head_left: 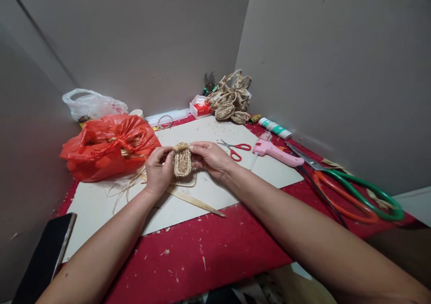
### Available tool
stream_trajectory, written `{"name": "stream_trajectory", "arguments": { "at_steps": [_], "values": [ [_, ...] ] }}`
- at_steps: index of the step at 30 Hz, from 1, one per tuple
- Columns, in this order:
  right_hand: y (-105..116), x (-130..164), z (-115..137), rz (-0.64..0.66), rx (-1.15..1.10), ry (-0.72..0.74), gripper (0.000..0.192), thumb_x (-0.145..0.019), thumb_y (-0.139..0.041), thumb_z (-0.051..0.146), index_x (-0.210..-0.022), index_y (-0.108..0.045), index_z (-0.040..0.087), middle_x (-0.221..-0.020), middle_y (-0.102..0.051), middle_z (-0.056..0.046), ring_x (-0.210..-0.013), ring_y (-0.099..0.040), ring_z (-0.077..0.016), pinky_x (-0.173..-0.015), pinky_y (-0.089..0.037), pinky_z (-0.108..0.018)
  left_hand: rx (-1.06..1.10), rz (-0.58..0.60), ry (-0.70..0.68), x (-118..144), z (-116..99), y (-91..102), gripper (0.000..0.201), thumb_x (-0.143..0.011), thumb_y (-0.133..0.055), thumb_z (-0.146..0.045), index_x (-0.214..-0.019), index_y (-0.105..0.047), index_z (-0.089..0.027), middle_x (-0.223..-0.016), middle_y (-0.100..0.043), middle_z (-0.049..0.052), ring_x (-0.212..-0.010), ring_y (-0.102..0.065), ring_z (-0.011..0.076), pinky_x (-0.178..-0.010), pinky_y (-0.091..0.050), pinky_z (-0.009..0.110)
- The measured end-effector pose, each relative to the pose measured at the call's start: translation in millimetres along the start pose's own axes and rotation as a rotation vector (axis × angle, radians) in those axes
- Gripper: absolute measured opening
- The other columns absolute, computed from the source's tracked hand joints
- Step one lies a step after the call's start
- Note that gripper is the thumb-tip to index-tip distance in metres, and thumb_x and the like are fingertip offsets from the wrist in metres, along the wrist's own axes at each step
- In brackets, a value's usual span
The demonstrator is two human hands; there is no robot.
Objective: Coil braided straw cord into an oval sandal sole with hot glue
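Observation:
Between my two hands, just above the white board (215,133), is a small oval piece of coiled straw braid (182,162), held upright. The fingers of my left hand (159,167) pinch its upper left edge. My right hand (210,156) grips the upper right edge, with some fingertips hidden behind the piece. A paler strip of straw (181,146) lies across its top, between the two thumbs. Below my hands a long flat straw strip (197,200) lies on the board, and thin loose strands (129,185) spread out by my left wrist.
At left are a red plastic bag (101,153) of straw and a black phone (47,254). Red-handled scissors (235,149), a pink glue gun (276,151) and large shears (340,182) lie at right. Braided straw coils (230,97) and pliers (209,83) sit by the grey walls.

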State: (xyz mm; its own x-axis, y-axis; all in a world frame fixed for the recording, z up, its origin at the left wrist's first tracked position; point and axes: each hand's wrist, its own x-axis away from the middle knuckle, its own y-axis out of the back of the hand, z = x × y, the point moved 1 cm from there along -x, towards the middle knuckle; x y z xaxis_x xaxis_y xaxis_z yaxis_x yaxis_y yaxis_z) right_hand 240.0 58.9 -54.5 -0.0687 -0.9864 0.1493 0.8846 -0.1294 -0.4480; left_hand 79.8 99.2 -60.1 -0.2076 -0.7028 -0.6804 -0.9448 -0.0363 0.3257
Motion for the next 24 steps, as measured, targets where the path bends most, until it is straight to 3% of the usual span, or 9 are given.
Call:
{"name": "stream_trajectory", "arguments": {
  "at_steps": [13, 18, 24],
  "values": [
    [-1, 1, 3, 0.068, 0.025, 0.005, 0.011, -0.073, -0.066, 0.012, -0.082, -0.073, 0.013, -0.078, -0.071, -0.006, -0.059, -0.062, -0.0095, -0.051, -0.051, -0.018, 0.143, 0.008, 0.184, -1, 4, -1.8, 0.012, -0.080, -0.062, -0.027, -0.083, -0.066, -0.017, -0.077, -0.067, 0.003, -0.070, -0.062, 0.0143, -0.068, -0.050, 0.025],
    [1, 0, 2, 0.077, 0.054, 0.015, 0.013, -0.072, -0.070, 0.018, -0.083, -0.073, 0.013, -0.079, -0.070, -0.006, -0.060, -0.061, -0.0094, -0.054, -0.050, -0.019, 0.200, 0.019, 0.266, -1, 8, -2.2, 0.012, -0.078, -0.063, -0.028, -0.082, -0.065, -0.017, -0.076, -0.066, 0.002, -0.071, -0.061, 0.0141, -0.070, -0.049, 0.026],
    [-3, 3, -2, 0.103, 0.107, -0.008, 0.039, -0.062, -0.077, 0.011, -0.099, -0.067, 0.015, -0.087, -0.071, -0.007, -0.071, -0.066, -0.0149, -0.065, -0.055, -0.029, 0.294, 0.016, 0.390, -1, 15, -4.7, 0.014, -0.075, -0.065, -0.030, -0.077, -0.062, -0.016, -0.070, -0.062, 0.000, -0.063, -0.057, 0.0120, -0.063, -0.048, 0.025]
  ]
}}
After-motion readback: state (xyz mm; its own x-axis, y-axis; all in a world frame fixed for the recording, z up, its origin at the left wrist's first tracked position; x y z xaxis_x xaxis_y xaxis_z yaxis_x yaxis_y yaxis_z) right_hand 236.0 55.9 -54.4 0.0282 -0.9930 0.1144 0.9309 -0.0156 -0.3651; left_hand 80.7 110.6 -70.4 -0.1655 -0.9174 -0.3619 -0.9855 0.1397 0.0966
